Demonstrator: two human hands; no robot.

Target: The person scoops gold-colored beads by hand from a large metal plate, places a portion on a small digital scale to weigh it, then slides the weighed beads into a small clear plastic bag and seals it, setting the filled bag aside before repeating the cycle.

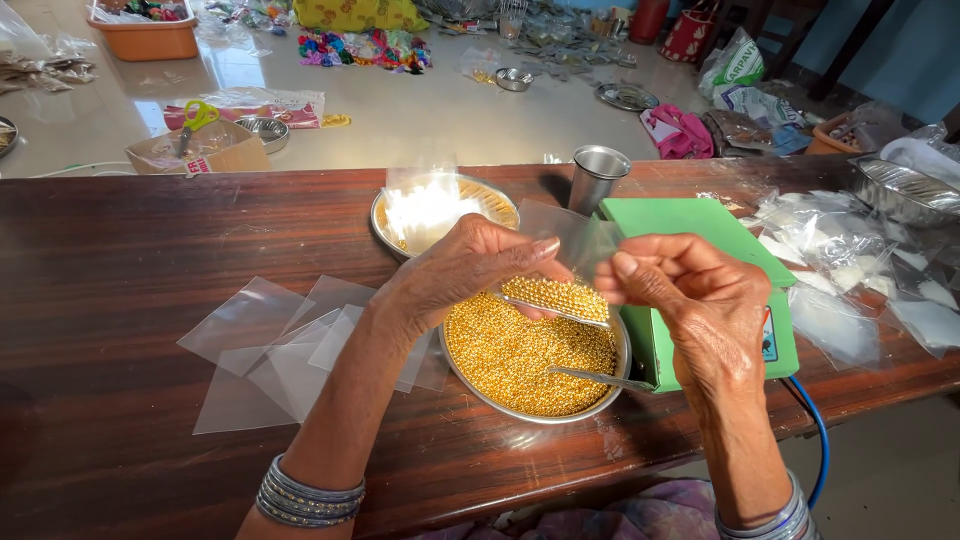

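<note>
Both hands hold a small clear plastic pouch [565, 270] above a steel plate [470, 388] heaped with tiny gold beads [520, 350]. The pouch's lower part is filled with gold beads. My left hand [470, 270] grips its left side with thumb on top. My right hand [690, 300] pinches its right edge. A steel spoon [600, 378] lies in the plate's beads below my right hand.
Several empty clear pouches [270, 350] lie left of the plate. Behind it stand a second steel plate [440, 210] and a steel cup [597, 175]. A green box-shaped machine [720, 240] with a blue cable [815, 430] sits right, beside more plastic bags [850, 260] and a foil tray [905, 190].
</note>
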